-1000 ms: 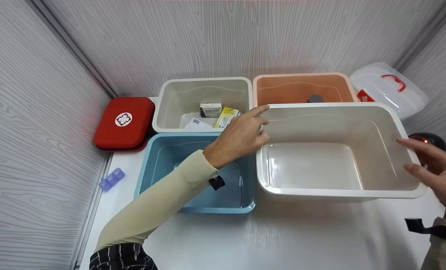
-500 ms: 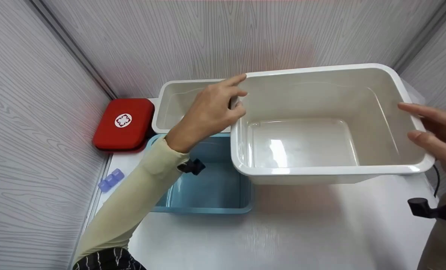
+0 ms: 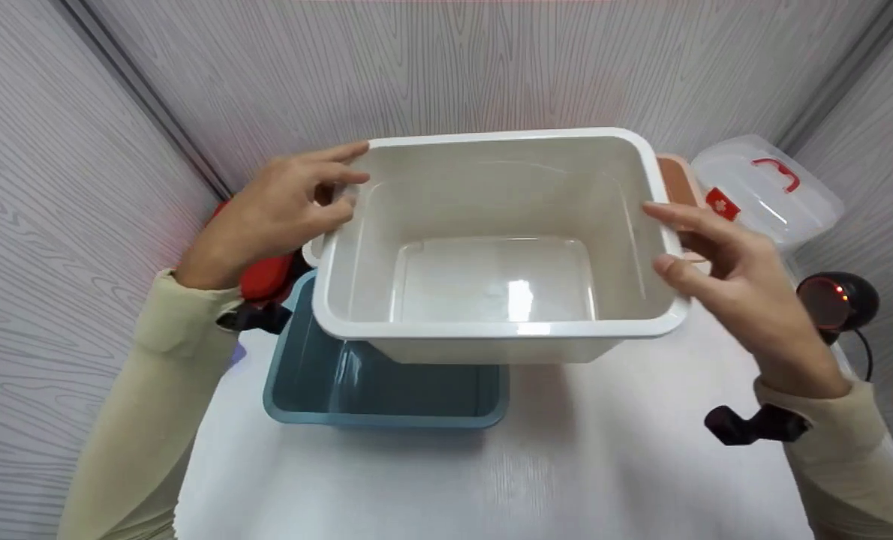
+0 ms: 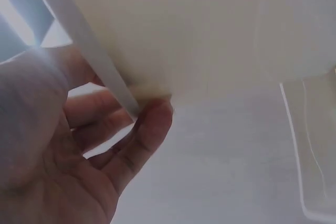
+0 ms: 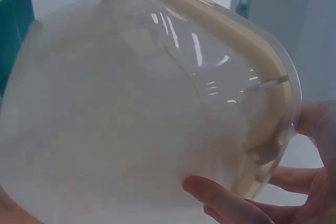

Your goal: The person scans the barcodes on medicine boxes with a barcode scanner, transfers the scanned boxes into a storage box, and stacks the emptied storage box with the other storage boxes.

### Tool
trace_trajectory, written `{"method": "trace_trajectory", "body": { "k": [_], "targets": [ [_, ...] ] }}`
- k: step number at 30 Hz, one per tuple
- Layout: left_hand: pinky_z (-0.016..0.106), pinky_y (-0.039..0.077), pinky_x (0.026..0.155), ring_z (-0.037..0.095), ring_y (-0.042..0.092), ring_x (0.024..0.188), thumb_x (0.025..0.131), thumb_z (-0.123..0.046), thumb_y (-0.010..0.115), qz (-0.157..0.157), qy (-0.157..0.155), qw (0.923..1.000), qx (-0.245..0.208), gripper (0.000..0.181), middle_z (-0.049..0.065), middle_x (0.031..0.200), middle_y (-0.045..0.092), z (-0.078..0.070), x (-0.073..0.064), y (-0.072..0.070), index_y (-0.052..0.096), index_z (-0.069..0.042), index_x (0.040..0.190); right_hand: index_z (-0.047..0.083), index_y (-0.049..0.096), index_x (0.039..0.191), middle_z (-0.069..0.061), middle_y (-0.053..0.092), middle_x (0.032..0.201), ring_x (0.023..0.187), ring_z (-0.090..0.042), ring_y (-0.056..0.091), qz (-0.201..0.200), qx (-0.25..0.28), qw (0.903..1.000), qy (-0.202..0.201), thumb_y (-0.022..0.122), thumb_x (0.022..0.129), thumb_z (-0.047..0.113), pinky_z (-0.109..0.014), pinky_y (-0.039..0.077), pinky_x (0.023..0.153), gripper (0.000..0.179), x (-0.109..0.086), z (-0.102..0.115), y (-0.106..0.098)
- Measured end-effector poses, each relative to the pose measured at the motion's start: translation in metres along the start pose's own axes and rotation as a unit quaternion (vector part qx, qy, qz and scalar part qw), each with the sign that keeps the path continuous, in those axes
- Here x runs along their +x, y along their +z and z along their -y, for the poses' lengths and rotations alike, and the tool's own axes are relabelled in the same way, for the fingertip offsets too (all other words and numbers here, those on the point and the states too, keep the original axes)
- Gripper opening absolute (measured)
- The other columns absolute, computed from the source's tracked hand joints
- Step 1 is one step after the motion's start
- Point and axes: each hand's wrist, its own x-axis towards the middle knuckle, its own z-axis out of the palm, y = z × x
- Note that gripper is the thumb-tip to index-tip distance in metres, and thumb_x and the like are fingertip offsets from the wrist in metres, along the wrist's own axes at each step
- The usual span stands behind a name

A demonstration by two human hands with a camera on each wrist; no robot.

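An off-white plastic bin is held up above the table, its open top tilted toward the head camera and nothing inside. At its left end my left hand grips the rim, the fingers curled round the edge. My right hand holds the opposite rim, thumb and fingers on either side of it. The left wrist view shows the bin's outer wall between thumb and fingers. In the right wrist view the bin's wall fills most of the picture.
Below stands a blue bin, partly covered by the held one. Behind are a mostly hidden orange bin, a clear first-aid box and a red case. A black device with red lights is at right.
Both hands have lifted the off-white bin from the right and carried it left, now over the blue bin's back part and the rear bins. The clear box and black device show again.
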Motion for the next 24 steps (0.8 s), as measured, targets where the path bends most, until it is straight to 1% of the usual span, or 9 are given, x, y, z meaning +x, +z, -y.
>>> {"method": "trace_trajectory", "body": {
  "k": [2, 4, 7, 9, 12, 17, 20, 22, 24],
  "targets": [
    [0.017, 0.046, 0.066, 0.023, 0.059, 0.086, 0.105, -0.009, 0.057, 0.003, -0.013, 0.9999, -0.001, 0.042, -0.001, 0.173, 0.046, 0.012, -0.009, -0.007, 0.068, -0.002, 0.145, 0.005, 0.071, 0.143, -0.022, 0.068, 0.139, 0.11, -0.025, 0.076, 0.016, -0.013, 0.9998, -0.001, 0.07, 0.096, -0.009, -0.028, 0.067, 0.079, 0.049, 0.002, -0.001, 0.018],
    [0.017, 0.043, 0.065, 0.024, 0.057, 0.085, 0.104, -0.007, 0.057, 0.002, -0.026, 0.9997, -0.001, 0.042, 0.0, 0.172, 0.047, 0.023, -0.017, -0.014, 0.069, -0.002, 0.145, 0.008, 0.07, 0.145, -0.019, 0.065, 0.144, 0.119, -0.026, 0.074, 0.037, -0.02, 0.9991, -0.001, 0.072, 0.097, -0.006, -0.03, 0.068, 0.082, 0.05, 0.003, -0.003, 0.034],
    [0.018, 0.042, 0.061, 0.024, 0.052, 0.078, 0.102, -0.004, 0.057, 0.005, -0.049, 0.9988, 0.0, 0.044, 0.001, 0.172, 0.047, 0.039, -0.026, -0.02, 0.068, 0.0, 0.145, 0.01, 0.067, 0.149, -0.009, 0.061, 0.151, 0.13, -0.027, 0.07, 0.067, -0.033, 0.9972, -0.003, 0.074, 0.098, -0.003, -0.032, 0.067, 0.088, 0.053, 0.002, -0.006, 0.055],
    [0.019, 0.041, 0.059, 0.024, 0.05, 0.076, 0.101, -0.002, 0.057, 0.009, -0.066, 0.9978, 0.002, 0.046, 0.0, 0.171, 0.048, 0.049, -0.033, -0.023, 0.068, 0.0, 0.145, 0.01, 0.064, 0.152, -0.006, 0.058, 0.154, 0.136, -0.028, 0.065, 0.091, -0.038, 0.9951, -0.007, 0.075, 0.098, -0.001, -0.032, 0.066, 0.091, 0.056, 0.0, -0.008, 0.068],
    [0.019, 0.041, 0.06, 0.023, 0.051, 0.078, 0.099, -0.001, 0.058, 0.012, -0.08, 0.9967, 0.006, 0.045, 0.001, 0.169, 0.051, 0.062, -0.043, -0.026, 0.069, 0.0, 0.143, 0.009, 0.061, 0.155, -0.009, 0.054, 0.159, 0.14, -0.031, 0.063, 0.119, -0.032, 0.9923, -0.008, 0.075, 0.099, 0.0, -0.032, 0.065, 0.094, 0.058, -0.001, -0.013, 0.083],
    [0.016, 0.04, 0.061, 0.017, 0.055, 0.082, 0.1, -0.001, 0.06, 0.009, -0.083, 0.9965, 0.006, 0.042, 0.0, 0.167, 0.053, 0.078, -0.062, -0.027, 0.072, -0.001, 0.14, 0.009, 0.06, 0.156, -0.014, 0.047, 0.165, 0.144, -0.032, 0.06, 0.146, -0.028, 0.9888, 0.004, 0.079, 0.098, 0.006, -0.033, 0.065, 0.094, 0.061, -0.005, -0.023, 0.098],
    [0.015, 0.042, 0.061, 0.017, 0.057, 0.082, 0.102, -0.002, 0.063, 0.025, -0.088, 0.9958, 0.002, 0.041, 0.0, 0.169, 0.051, 0.085, -0.069, -0.024, 0.071, -0.001, 0.141, 0.009, 0.06, 0.156, -0.015, 0.047, 0.166, 0.141, -0.033, 0.061, 0.157, -0.025, 0.9872, 0.013, 0.081, 0.098, 0.008, -0.034, 0.064, 0.097, 0.062, -0.008, -0.031, 0.101],
    [0.015, 0.043, 0.062, 0.021, 0.059, 0.088, 0.103, -0.004, 0.065, 0.042, -0.093, 0.9948, -0.005, 0.04, 0.002, 0.171, 0.049, 0.089, -0.072, -0.019, 0.07, 0.0, 0.143, 0.008, 0.06, 0.155, -0.014, 0.047, 0.166, 0.139, -0.035, 0.062, 0.163, -0.023, 0.9863, 0.016, 0.081, 0.097, 0.008, -0.034, 0.064, 0.098, 0.062, -0.009, -0.037, 0.103],
    [0.012, 0.045, 0.067, 0.027, 0.061, 0.098, 0.104, -0.007, 0.067, 0.059, -0.102, 0.993, -0.007, 0.042, 0.003, 0.173, 0.046, 0.094, -0.075, -0.01, 0.068, -0.001, 0.146, 0.009, 0.061, 0.154, -0.013, 0.048, 0.165, 0.139, -0.037, 0.061, 0.165, -0.023, 0.9858, 0.017, 0.082, 0.096, 0.007, -0.034, 0.064, 0.098, 0.062, -0.009, -0.046, 0.104]
  ]
}}
